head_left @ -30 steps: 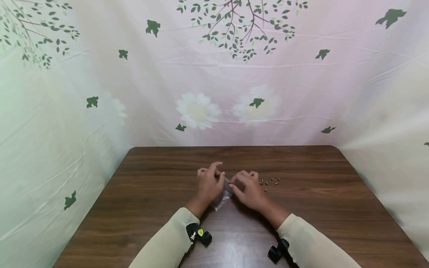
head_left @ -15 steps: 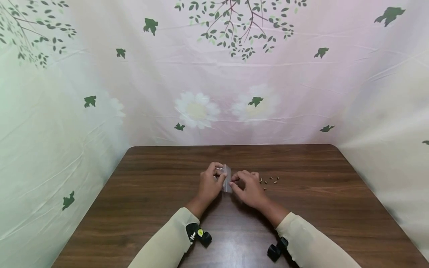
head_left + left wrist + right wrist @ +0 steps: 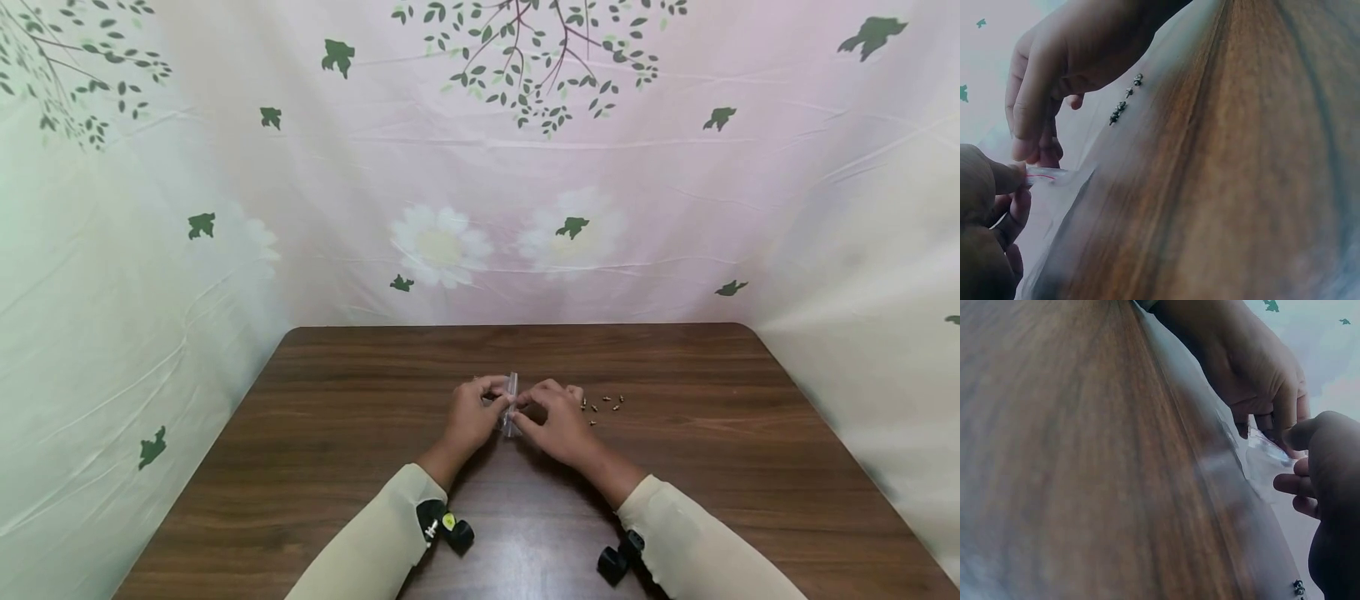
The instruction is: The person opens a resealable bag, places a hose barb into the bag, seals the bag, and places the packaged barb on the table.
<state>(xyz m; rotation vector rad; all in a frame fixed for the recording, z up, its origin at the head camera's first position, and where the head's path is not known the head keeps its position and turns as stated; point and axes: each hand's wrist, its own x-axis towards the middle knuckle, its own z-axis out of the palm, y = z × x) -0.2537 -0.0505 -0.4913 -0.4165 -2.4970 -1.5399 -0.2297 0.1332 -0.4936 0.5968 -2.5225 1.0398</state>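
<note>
Near the middle of the wooden surface (image 3: 360,475), a small clear plastic bag (image 3: 511,423) stands between two hands. The left hand (image 3: 470,414) pinches it between thumb and curled fingers; the right hand (image 3: 557,422), bent much the same way, pinches its other side. From here I can't tell whether its bottom touches down. Just beyond the right hand lie several small metal pieces (image 3: 595,409), loosely scattered.

A dark wood-grained table (image 3: 337,433) carries several small brass-coloured metal pieces (image 3: 595,408) scattered loosely apart
</note>
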